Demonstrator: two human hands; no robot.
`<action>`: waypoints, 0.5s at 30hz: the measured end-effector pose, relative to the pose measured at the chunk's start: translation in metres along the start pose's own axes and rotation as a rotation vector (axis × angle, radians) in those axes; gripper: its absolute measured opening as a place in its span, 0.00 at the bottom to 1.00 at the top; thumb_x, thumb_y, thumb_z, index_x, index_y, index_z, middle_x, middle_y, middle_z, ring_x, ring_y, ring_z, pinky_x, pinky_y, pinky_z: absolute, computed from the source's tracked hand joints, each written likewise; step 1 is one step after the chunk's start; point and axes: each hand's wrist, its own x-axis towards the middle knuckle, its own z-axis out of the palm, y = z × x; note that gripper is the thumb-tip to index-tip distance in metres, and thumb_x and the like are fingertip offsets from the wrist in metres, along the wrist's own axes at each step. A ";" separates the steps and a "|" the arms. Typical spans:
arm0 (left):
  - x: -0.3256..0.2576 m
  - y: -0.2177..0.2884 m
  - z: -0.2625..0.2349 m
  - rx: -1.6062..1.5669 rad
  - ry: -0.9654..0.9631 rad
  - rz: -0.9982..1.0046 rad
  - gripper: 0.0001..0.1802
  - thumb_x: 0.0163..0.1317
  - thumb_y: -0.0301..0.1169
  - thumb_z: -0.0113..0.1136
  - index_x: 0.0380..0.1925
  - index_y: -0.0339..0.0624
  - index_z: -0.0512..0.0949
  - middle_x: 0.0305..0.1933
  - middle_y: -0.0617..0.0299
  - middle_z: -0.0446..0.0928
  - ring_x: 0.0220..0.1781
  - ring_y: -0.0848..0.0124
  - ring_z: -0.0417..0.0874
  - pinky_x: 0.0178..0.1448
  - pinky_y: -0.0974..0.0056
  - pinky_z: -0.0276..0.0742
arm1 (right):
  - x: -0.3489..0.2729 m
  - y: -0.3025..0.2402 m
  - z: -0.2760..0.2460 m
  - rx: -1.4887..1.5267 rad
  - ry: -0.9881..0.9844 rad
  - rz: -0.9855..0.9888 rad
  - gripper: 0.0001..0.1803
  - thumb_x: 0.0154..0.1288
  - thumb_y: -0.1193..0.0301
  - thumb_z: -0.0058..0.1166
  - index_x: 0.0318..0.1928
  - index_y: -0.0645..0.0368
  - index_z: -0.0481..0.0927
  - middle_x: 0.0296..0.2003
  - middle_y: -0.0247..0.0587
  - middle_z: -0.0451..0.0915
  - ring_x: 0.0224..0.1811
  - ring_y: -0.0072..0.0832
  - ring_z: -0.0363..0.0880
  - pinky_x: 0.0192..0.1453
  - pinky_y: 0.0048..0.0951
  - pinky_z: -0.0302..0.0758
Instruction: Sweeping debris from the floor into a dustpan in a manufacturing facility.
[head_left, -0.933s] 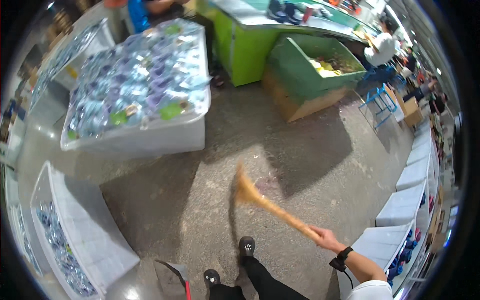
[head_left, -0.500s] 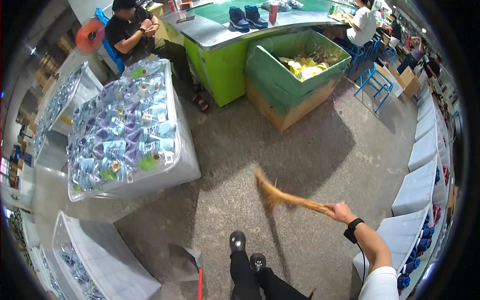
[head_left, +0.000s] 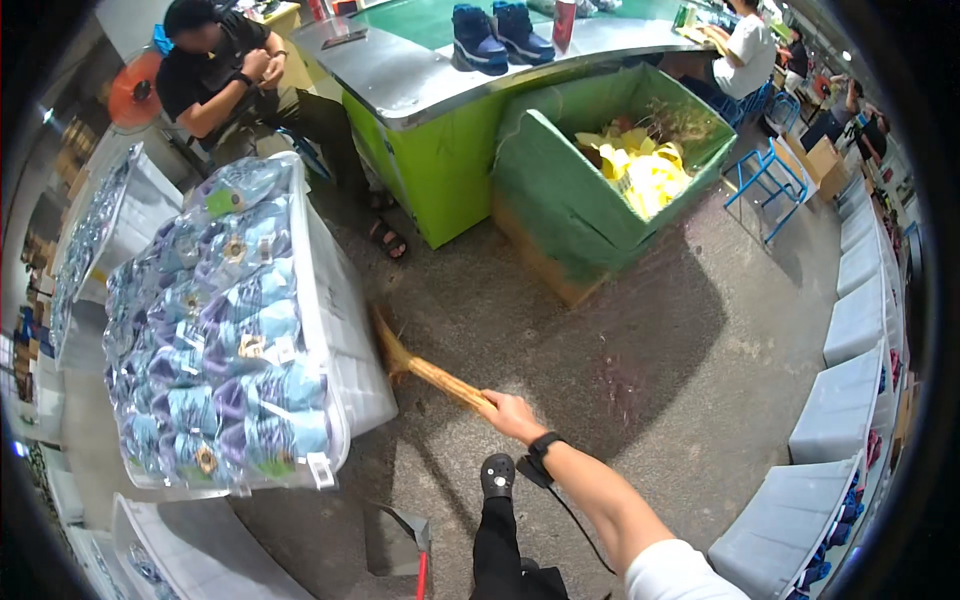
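Observation:
A short straw broom (head_left: 440,380) is held by its handle in my right hand (head_left: 513,415), fingers wrapped round it. Its bristles reach down to the left, beside the base of a large white plastic tub (head_left: 370,385) that is heaped with bagged light-blue and purple shoes (head_left: 225,330). A grey dustpan (head_left: 388,545) with a red handle stands near the floor, left of my foot. The handle's end runs off the lower edge, and my left hand is out of the picture.
A green-painted bin (head_left: 580,215) holding yellow scraps stands ahead by a green workbench (head_left: 425,180) with dark blue boots (head_left: 505,38) on top. A seated person (head_left: 225,75) is beyond the tub. More white tubs (head_left: 835,400) line the right; another (head_left: 200,545) is at lower left.
My right hand has swung the broom left, from the middle of the floor to beside the shoe-filled tub. I have moved forward, so the tub, bin and workbench appear nearer.

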 end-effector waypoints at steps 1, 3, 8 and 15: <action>-0.004 0.015 0.006 0.015 -0.005 -0.011 0.21 0.59 0.59 0.43 0.23 0.56 0.68 0.12 0.75 0.60 0.10 0.78 0.58 0.12 0.70 0.54 | 0.019 0.014 -0.003 0.035 0.049 0.015 0.23 0.58 0.56 0.47 0.52 0.49 0.73 0.42 0.46 0.78 0.44 0.41 0.77 0.46 0.37 0.72; -0.008 0.044 0.018 0.043 -0.011 -0.039 0.21 0.59 0.59 0.43 0.24 0.56 0.68 0.12 0.75 0.60 0.10 0.78 0.58 0.12 0.70 0.54 | 0.046 0.066 -0.014 0.088 0.150 0.056 0.24 0.57 0.54 0.48 0.52 0.48 0.73 0.41 0.46 0.79 0.43 0.41 0.78 0.45 0.38 0.72; -0.028 0.092 0.032 0.025 0.019 -0.047 0.21 0.59 0.59 0.43 0.24 0.56 0.68 0.12 0.75 0.60 0.10 0.78 0.58 0.12 0.70 0.54 | -0.040 0.124 -0.070 0.534 0.187 0.309 0.24 0.59 0.61 0.50 0.55 0.54 0.71 0.31 0.31 0.78 0.23 0.15 0.71 0.26 0.19 0.68; -0.058 0.133 0.069 0.119 0.039 -0.058 0.21 0.59 0.59 0.43 0.25 0.56 0.68 0.12 0.75 0.61 0.10 0.78 0.58 0.12 0.70 0.53 | -0.051 0.095 -0.118 0.846 0.200 0.284 0.24 0.63 0.66 0.48 0.59 0.57 0.65 0.30 0.32 0.75 0.18 0.15 0.68 0.19 0.19 0.64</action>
